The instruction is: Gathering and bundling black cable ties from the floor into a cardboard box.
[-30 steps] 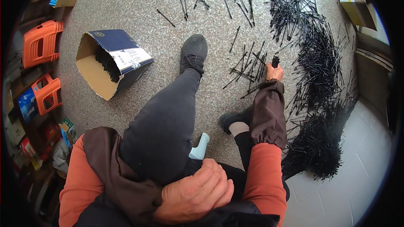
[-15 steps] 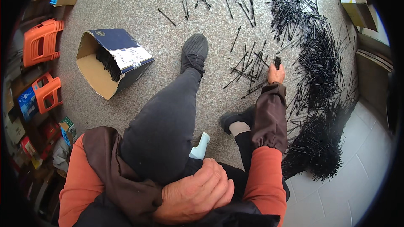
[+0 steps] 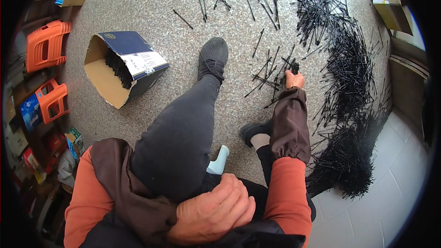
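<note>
Seated person, viewed from above, legs stretched over a speckled floor (image 3: 151, 14).

Right hand (image 3: 294, 80) reaches forward to the floor past the right foot. Its fingers are closed around a small bunch of black sticks (image 3: 293, 68), the ends poking up above the fist. The hand sits at the edge of a loose scatter of single sticks (image 3: 268, 71) lying crosswise on the floor.

Left hand (image 3: 213, 211) rests on the lap, near the bent left knee, fingers curled together and holding nothing that shows.

An open cardboard box (image 3: 121, 66) lies on its side to the left of the left shoe (image 3: 212, 57), well apart from the right hand. Inside it, a modest batch of black sticks (image 3: 118, 65) lies packed lengthwise; most of the box interior is bare cardboard.

Judgement on progress: early. What is boxed is a small fraction. The bulk is still on the floor: a broad, dense band of sticks (image 3: 349, 69) curves along the right side, thickening into a heavy heap (image 3: 349, 165) near the tiled floor (image 3: 399, 202) at lower right, and more lie strewn across the top of the view. The bunch in the right hand is thin, so many more handfuls appear to be left.

Surroundings: orange plastic stools (image 3: 43, 46) at the left edge, another carton (image 3: 390, 0) top right, a white stool leg (image 3: 219, 160) between the legs.
</note>
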Tool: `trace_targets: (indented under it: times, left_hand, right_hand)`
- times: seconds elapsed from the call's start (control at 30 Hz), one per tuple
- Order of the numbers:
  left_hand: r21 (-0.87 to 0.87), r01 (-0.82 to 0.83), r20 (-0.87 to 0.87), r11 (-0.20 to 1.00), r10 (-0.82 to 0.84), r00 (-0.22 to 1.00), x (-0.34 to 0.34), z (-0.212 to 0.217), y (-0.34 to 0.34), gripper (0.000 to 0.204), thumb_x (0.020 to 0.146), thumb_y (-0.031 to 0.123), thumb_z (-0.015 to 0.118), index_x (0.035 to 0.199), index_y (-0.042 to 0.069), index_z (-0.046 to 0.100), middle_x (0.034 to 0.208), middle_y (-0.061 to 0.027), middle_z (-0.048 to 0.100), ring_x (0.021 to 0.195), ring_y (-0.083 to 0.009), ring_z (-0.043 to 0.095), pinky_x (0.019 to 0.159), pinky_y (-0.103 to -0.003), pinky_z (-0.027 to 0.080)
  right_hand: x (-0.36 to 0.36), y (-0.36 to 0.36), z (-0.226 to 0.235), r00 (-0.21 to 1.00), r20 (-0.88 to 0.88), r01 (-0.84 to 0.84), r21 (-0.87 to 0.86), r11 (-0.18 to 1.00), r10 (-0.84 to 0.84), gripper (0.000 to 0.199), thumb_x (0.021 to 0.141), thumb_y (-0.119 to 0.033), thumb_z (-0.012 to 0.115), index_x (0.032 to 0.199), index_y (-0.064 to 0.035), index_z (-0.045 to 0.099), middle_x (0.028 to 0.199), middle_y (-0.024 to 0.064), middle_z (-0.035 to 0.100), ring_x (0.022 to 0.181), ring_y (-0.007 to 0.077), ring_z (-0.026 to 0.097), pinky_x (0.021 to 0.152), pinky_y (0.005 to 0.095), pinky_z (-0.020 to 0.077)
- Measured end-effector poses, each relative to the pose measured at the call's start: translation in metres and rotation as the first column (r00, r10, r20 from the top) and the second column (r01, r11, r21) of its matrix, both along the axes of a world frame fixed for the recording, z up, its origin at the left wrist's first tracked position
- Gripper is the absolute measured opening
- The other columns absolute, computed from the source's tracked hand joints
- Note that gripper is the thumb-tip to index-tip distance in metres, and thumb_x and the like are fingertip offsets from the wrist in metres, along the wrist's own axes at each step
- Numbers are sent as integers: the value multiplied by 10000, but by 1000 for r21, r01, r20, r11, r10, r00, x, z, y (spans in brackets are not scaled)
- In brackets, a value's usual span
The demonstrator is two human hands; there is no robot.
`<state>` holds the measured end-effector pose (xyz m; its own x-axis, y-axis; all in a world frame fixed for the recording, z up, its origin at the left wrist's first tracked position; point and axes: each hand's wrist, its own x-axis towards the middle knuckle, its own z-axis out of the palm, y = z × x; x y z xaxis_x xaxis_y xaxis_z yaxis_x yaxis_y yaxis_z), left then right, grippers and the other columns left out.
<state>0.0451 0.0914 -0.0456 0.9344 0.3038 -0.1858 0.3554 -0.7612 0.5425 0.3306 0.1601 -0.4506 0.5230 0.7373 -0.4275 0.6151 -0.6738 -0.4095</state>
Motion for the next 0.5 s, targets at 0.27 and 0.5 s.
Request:
trace_targets:
  times: [0.27, 0.5]
  left_hand:
    - [19, -12, -8, 1000, 12, 1000, -1, 0, 0, 306, 783, 178, 453, 1039, 14, 489, 912, -139, 531, 836, -256, 555, 787, -350, 460]
    - [3, -13, -6, 1000, 13, 1000, -3, 1, 3, 306, 782, 182, 452, 1034, 14, 493, 911, -141, 531, 840, -259, 557, 786, -350, 460]
  right_hand:
    - [6, 8, -11, 986, -106, 152, 217, 964, -132, 318, 642, -293, 654, 814, -26, 625, 786, 187, 623, 765, 340, 599, 681, 405, 447]
    - [-1, 3, 4, 978, 200, -68, 62, 996, 54, 294, 653, -281, 647, 809, -31, 638, 723, 142, 630, 713, 288, 605, 664, 379, 445]
